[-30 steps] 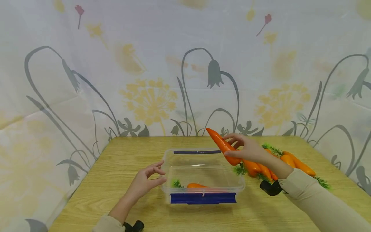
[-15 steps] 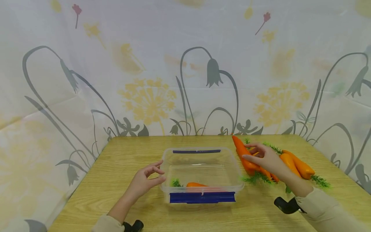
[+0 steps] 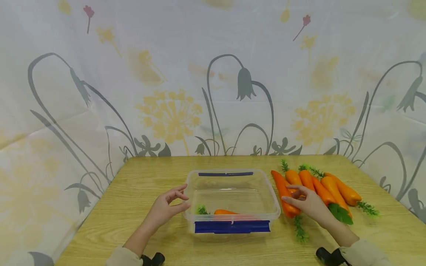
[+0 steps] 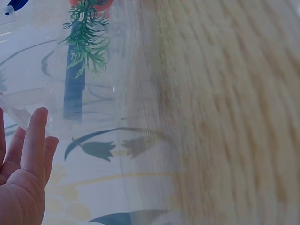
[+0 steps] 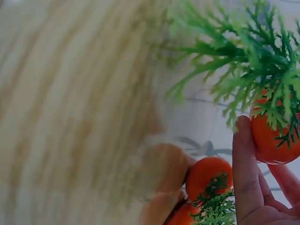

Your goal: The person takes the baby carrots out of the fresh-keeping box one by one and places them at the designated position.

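My right hand (image 3: 309, 203) holds an orange carrot (image 3: 279, 183) between thumb and fingers, just right of a clear plastic box (image 3: 233, 192). The carrot's tip points away from me and its feathery green top (image 3: 301, 231) hangs toward me. In the right wrist view, the thumb lies along the carrot's rounded end (image 5: 272, 140). My left hand (image 3: 166, 207) is at the box's left side, fingers loosely bent and holding nothing, fingertips right at the rim. Inside the box, along its front wall, lies another carrot (image 3: 226, 212) with a green top (image 4: 86, 40).
Several more carrots (image 3: 332, 188) lie side by side at the right of the wooden table (image 3: 139, 184), some tops pointing away, others toward me. The box has blue latches (image 3: 233, 226) on its front and back. A flower-printed cloth (image 3: 213, 74) hangs behind the table.
My right hand has brought the carrot from above the box's right rim rightward and down, toward me, to the left end of the carrot row. The left hand stays in place.
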`<action>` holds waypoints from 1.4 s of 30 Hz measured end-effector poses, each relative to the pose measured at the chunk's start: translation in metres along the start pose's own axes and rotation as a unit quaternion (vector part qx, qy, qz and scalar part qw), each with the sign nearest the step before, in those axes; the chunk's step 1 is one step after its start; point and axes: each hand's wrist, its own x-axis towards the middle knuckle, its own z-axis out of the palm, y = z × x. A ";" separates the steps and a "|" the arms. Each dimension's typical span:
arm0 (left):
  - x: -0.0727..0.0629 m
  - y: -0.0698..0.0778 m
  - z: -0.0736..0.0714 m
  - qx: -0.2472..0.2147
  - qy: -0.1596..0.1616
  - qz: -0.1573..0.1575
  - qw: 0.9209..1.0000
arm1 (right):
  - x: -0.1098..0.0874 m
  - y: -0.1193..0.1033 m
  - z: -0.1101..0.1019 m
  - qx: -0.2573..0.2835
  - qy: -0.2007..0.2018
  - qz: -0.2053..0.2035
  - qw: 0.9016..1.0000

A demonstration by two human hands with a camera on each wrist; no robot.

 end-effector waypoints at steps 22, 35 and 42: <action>0.001 0.001 0.001 0.009 -0.001 0.001 1.000 | 0.001 -0.004 -0.015 -0.091 -0.052 -0.012 0.994; 0.000 -0.002 0.000 -0.001 0.000 -0.005 1.000 | 0.026 -0.047 -0.043 -0.062 -0.085 -0.145 0.984; 0.000 -0.001 0.000 -0.002 -0.001 0.000 1.000 | 0.048 -0.072 -0.031 -0.085 -0.144 -0.195 0.966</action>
